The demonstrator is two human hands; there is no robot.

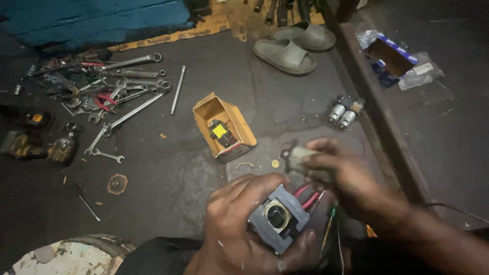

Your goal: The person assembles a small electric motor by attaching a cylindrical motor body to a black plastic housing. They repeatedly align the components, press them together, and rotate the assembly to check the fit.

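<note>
Scattered wrenches (119,89), an open yellow carton (224,126), 2 grey sandals (293,46) and a cordless drill (38,145) lie around.

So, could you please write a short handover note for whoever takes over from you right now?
Left hand: grips the grey square part with its round dark centre facing up; red wires run off its far side.
Right hand: holds a small pale part just above it, blurred, so I cannot tell exactly what it is.
Nearby on the floor: open cardboard box with a component inside, spanners to the left, two small motors to the right.
Done: grey part is in hand.
Left: the two parts are not yet joined.
</note>
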